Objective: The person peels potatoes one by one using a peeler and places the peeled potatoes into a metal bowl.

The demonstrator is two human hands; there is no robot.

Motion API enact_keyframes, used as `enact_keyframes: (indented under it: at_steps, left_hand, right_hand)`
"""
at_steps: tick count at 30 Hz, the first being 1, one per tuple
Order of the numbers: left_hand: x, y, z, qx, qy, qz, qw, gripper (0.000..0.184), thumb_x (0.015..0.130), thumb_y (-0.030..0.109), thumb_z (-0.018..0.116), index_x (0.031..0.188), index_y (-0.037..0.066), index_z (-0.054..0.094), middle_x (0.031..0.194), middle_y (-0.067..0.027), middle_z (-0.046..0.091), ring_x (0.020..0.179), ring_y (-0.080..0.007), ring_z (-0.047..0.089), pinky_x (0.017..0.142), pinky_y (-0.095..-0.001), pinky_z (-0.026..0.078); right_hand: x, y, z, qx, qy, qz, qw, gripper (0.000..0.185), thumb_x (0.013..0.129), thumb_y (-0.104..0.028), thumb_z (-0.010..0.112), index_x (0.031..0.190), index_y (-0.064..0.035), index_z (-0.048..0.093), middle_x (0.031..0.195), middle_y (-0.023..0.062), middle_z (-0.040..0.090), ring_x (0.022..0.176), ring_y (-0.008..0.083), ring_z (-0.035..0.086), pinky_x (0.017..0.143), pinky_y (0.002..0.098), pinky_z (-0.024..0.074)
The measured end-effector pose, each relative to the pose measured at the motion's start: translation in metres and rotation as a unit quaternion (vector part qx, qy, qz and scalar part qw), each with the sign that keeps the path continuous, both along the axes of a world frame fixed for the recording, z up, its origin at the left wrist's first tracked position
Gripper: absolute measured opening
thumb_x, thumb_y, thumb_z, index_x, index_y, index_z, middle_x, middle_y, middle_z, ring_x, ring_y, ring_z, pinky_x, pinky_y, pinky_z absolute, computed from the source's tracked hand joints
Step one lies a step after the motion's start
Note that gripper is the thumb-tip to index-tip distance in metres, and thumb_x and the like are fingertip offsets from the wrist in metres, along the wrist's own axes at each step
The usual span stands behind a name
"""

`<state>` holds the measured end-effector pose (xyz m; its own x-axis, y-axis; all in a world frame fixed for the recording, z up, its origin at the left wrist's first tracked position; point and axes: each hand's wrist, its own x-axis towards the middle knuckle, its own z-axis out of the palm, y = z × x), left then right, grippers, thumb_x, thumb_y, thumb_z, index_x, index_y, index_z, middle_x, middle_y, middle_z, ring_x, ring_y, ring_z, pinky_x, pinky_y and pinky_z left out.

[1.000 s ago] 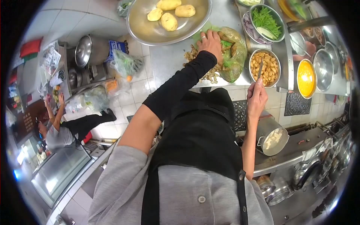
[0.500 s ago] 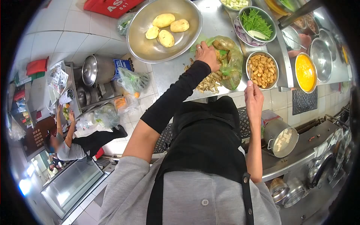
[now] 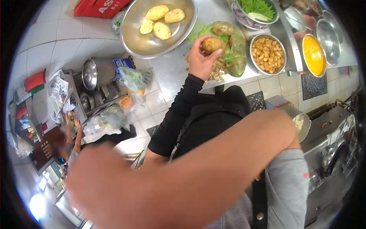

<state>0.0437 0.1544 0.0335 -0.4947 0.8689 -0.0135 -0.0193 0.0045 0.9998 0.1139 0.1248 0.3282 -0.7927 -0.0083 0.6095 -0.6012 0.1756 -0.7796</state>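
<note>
My left hand [image 3: 202, 63], in a black sleeve, is closed around an unpeeled brown potato [image 3: 214, 45] above the metal table. Beside it lies a green plastic bag [image 3: 237, 55] with more unpeeled potatoes inside. Brown peelings [image 3: 218, 73] are scattered under the hand at the table's near edge. A large metal basin [image 3: 131, 45] to the left carries several peeled potatoes [image 3: 161, 31]. My right forearm sweeps across the lower view close to the camera, and my right hand [image 3: 95, 183] is a blur at lower left. Its fingers cannot be made out.
Right of the bag stands a bowl of browned cubes [image 3: 268, 53]. Cut green vegetables [image 3: 257, 9] fill a bowl behind it. A bowl of orange liquid [image 3: 313, 55] sits further right. Another person's hands [image 3: 74, 121] show at far left, near shelves.
My left hand has lifted a potato from the bag and turned its palm up. My right hand has risen from the table edge and crossed leftward, close to the camera.
</note>
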Motion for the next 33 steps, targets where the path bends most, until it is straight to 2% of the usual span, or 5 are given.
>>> enact_keyframes:
  at_steps: [15, 19, 24, 26, 33]
  left_hand:
    - [-0.034, -0.044, 0.005, -0.005, -0.486, 0.012, 0.874, 0.055, 0.103, 0.024, 0.058, 0.152, 0.002, 0.048, 0.149, -0.0138, 0.056, 0.137, -0.0322, 0.057, 0.109, -0.0586, 0.050]
    - [-0.038, -0.044, -0.011, -0.085, -0.279, 0.065, 0.954, 0.068, 0.089, 0.004, 0.085, 0.146, -0.003, 0.049, 0.134, -0.0163, 0.064, 0.123, -0.0250, 0.067, 0.099, -0.0474, 0.061]
    - [-0.033, -0.050, 0.002, -0.075, 0.072, 0.059, 0.993, 0.065, 0.077, 0.017, 0.097, 0.130, 0.000, 0.062, 0.119, -0.0109, 0.072, 0.117, -0.0233, 0.068, 0.100, -0.0394, 0.057]
    - [-0.038, -0.050, 0.000, -0.101, 0.304, 0.062, 0.945, 0.063, 0.074, 0.019, 0.099, 0.125, 0.002, 0.065, 0.117, -0.0102, 0.073, 0.113, -0.0236, 0.068, 0.101, -0.0399, 0.055]
    - [-0.037, -0.044, -0.018, -0.061, 0.343, 0.016, 0.937, 0.058, 0.076, 0.016, 0.096, 0.124, 0.005, 0.066, 0.114, -0.0093, 0.073, 0.103, -0.0267, 0.070, 0.095, -0.0386, 0.055]
  right_hand:
    - [0.014, 0.015, -0.052, 0.149, -0.218, -0.061, 0.963, 0.032, 0.100, -0.031, 0.071, 0.087, -0.0023, 0.066, 0.077, 0.0182, 0.067, 0.079, 0.0433, 0.069, 0.069, 0.0506, 0.0530]
    - [0.058, 0.039, -0.120, 0.043, -0.429, -0.197, 0.880, 0.033, 0.102, -0.033, 0.069, 0.095, -0.0008, 0.070, 0.082, 0.0241, 0.069, 0.078, 0.0459, 0.068, 0.071, 0.0507, 0.0531]
    - [0.151, 0.055, -0.210, -0.146, -0.506, -0.425, 0.736, 0.046, 0.107, -0.035, 0.068, 0.091, 0.0079, 0.065, 0.069, 0.0098, 0.056, 0.070, 0.0139, 0.046, 0.065, 0.0367, 0.0431]
    - [0.180, 0.062, -0.238, -0.152, -0.512, -0.474, 0.700, 0.047, 0.107, -0.036, 0.068, 0.089, 0.0073, 0.064, 0.068, 0.0096, 0.052, 0.069, 0.0140, 0.044, 0.063, 0.0361, 0.0416]
    - [0.177, 0.078, -0.247, -0.081, -0.477, -0.522, 0.703, 0.052, 0.105, -0.041, 0.070, 0.087, 0.0070, 0.061, 0.067, 0.0224, 0.053, 0.061, 0.0297, 0.042, 0.062, 0.0454, 0.0418]
